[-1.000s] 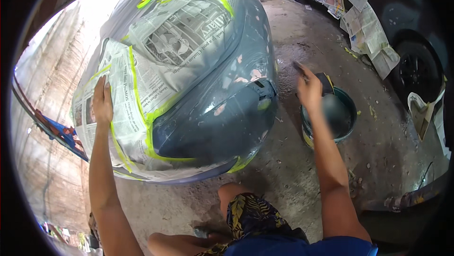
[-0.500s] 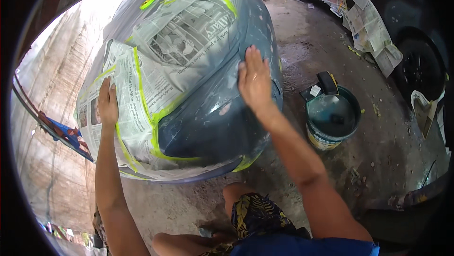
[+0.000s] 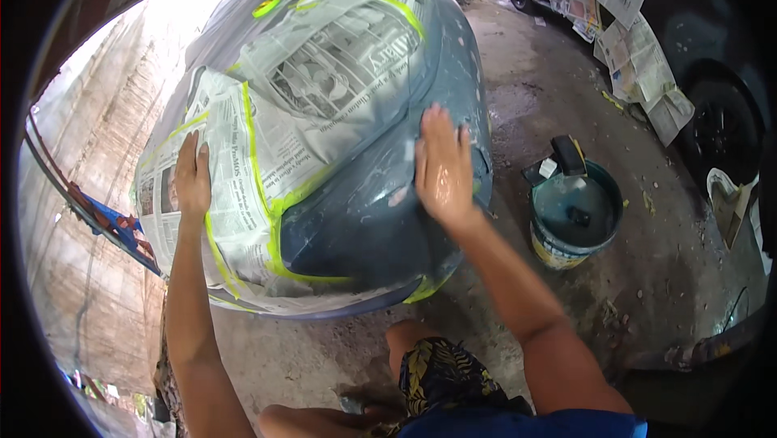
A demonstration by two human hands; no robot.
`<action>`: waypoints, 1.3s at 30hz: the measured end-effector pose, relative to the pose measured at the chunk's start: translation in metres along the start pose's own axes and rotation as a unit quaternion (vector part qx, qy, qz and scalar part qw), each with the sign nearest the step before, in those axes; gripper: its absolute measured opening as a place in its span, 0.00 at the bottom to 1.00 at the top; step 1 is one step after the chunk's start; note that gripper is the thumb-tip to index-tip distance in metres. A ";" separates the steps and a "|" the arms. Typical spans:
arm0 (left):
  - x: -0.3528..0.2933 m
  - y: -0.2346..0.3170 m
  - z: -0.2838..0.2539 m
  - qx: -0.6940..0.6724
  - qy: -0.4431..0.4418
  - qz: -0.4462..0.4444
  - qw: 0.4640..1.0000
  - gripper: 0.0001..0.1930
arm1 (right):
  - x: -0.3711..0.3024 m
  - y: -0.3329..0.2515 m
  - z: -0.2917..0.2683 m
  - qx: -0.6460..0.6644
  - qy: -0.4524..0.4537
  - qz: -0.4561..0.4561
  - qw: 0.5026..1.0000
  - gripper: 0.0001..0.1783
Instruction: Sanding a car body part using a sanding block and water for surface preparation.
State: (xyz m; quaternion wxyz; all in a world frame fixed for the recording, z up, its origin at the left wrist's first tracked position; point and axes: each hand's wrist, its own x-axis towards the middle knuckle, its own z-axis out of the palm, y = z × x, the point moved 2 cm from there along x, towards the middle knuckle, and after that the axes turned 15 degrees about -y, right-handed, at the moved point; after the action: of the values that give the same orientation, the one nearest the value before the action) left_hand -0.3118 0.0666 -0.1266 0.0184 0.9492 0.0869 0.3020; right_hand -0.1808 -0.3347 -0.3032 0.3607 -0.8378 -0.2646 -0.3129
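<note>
A car body panel (image 3: 356, 223), dull blue-grey, wet and marked with pale patches, curves in front of me. My right hand (image 3: 445, 171) lies flat on it near its right side, fingers stretched out and wet; whether anything thin is under the palm is hidden. Newspaper sheets (image 3: 324, 74) cover the rest of the car's end, edged with bright yellow-green masking tape (image 3: 251, 146). On the newspaper at the left rests my left hand (image 3: 193, 179), its fingers extended and holding nothing.
Right of the car, a bucket of water (image 3: 576, 219) stands on the wet concrete floor (image 3: 518, 90), with a black block (image 3: 569, 156) on its rim. A tape roll (image 3: 265, 6) lies on the far masking. Another dark car (image 3: 716, 41), partly papered, stands at right.
My right hand has slid slightly toward me along the panel. My left hand keeps its place on the newspaper. The whole view has shifted a little.
</note>
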 end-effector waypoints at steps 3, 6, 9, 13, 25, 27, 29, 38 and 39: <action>-0.001 -0.002 0.000 -0.042 0.000 -0.008 0.999 0.26 | 0.004 0.003 0.000 0.059 0.013 0.026 0.998 0.27; -0.001 -0.001 0.000 0.014 -0.006 0.001 1.000 0.27 | 0.002 -0.001 -0.003 0.037 -0.025 -0.049 0.998 0.27; 0.000 -0.001 0.000 0.003 -0.011 0.006 1.000 0.27 | 0.012 0.006 -0.006 0.027 -0.043 -0.025 0.998 0.26; -0.001 0.000 0.000 0.016 0.001 0.014 1.000 0.27 | 0.004 0.000 -0.003 0.031 -0.059 -0.033 0.997 0.27; 0.000 0.002 -0.001 0.013 -0.002 0.002 1.000 0.26 | 0.004 -0.001 -0.011 0.020 -0.051 -0.085 0.995 0.24; 0.000 0.001 -0.001 -0.019 -0.009 0.003 1.000 0.27 | 0.017 0.008 -0.014 0.071 -0.005 0.003 0.997 0.25; -0.001 0.000 -0.001 -0.004 -0.005 0.000 1.000 0.27 | 0.015 0.005 -0.010 0.048 -0.013 -0.019 0.999 0.25; 0.000 0.000 0.000 -0.004 -0.004 -0.005 1.000 0.26 | 0.042 0.025 -0.015 0.010 0.034 0.043 0.998 0.25; 0.000 0.000 0.000 0.004 -0.001 0.005 1.000 0.26 | 0.034 0.016 -0.011 0.016 0.022 -0.010 1.000 0.25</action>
State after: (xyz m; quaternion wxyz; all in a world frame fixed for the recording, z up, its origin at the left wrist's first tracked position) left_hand -0.3118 0.0666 -0.1261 0.0129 0.9498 0.0839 0.3011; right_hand -0.1507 -0.3452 -0.2801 0.3768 -0.8220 -0.2698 -0.3310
